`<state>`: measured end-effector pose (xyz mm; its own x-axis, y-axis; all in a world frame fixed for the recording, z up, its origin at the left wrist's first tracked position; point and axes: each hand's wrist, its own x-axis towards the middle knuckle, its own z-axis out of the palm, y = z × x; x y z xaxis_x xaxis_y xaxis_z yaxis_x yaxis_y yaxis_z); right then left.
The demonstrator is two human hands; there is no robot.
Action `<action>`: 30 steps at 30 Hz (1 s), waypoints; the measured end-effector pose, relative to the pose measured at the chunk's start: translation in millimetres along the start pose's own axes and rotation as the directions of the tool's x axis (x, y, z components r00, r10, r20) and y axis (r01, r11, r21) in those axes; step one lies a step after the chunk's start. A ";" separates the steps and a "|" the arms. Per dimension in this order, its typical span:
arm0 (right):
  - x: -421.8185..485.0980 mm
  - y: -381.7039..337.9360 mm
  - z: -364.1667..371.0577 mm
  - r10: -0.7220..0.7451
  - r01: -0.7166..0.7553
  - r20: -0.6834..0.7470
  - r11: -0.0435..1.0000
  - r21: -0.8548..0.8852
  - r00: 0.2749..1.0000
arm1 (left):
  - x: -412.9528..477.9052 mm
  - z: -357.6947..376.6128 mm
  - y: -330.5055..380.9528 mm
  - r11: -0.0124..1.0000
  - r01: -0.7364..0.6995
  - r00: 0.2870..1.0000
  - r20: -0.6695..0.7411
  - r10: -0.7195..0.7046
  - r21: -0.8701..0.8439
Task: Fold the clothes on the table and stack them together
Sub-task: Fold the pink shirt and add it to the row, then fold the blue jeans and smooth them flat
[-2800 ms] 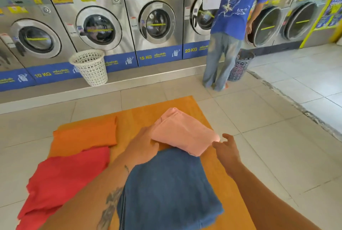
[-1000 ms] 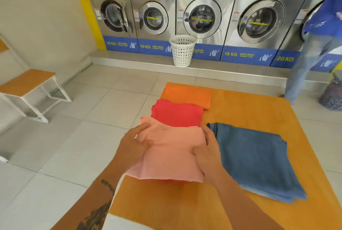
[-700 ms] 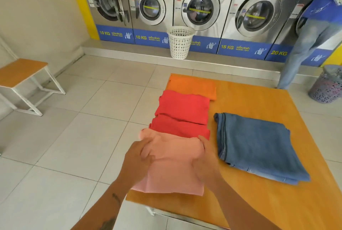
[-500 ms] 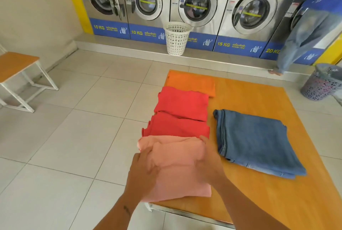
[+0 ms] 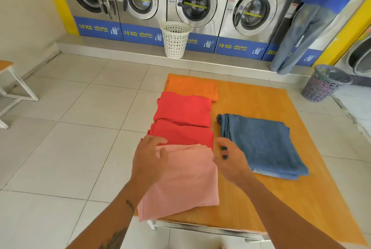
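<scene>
A folded pink cloth (image 5: pixel 186 180) lies at the near left corner of the wooden table (image 5: pixel 261 198). Beyond it lie a red garment (image 5: pixel 182 118) and a folded orange cloth (image 5: pixel 192 87). Folded blue jeans (image 5: pixel 259 142) rest to the right. My left hand (image 5: pixel 149 160) hovers over the pink cloth's left far corner, fingers spread. My right hand (image 5: pixel 230 160) is at its right far corner, fingers apart, holding nothing.
A white laundry basket (image 5: pixel 175 40) stands by the row of washing machines (image 5: pixel 196 4). A person in blue (image 5: pixel 313 18) stands at the right by a grey basket (image 5: pixel 324 83). A bench (image 5: pixel 8 80) is at the left. Tiled floor surrounds the table.
The pink cloth was carried from the far side to the near left corner and pulled off the red garment. Both hands have now lifted off it with fingers spread.
</scene>
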<state>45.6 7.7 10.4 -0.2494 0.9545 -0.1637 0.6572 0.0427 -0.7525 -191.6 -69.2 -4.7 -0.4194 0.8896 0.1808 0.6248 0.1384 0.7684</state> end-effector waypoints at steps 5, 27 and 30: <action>-0.1 4.5 -53.2 0.044 -0.039 -0.086 0.997 0.067 0.995 | 27.8 26.4 60.6 0.966 -0.159 0.987 -0.045 0.153 -0.206; 69.8 197.9 -210.7 0.347 -0.343 -0.027 0.934 0.101 0.937 | 49.3 257.8 131.9 0.958 0.107 0.947 0.268 -0.180 0.265; 77.8 215.6 -201.3 0.330 -0.318 -0.001 0.910 0.266 0.944 | 46.0 261.9 126.0 0.937 0.147 0.945 0.236 -0.228 0.316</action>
<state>311.1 150.5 -36.2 -0.0176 0.9152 -0.4027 0.4886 -0.3435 -0.8020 40.4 103.2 -60.4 -0.3832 0.9116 -0.1491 0.7322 0.3982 0.5525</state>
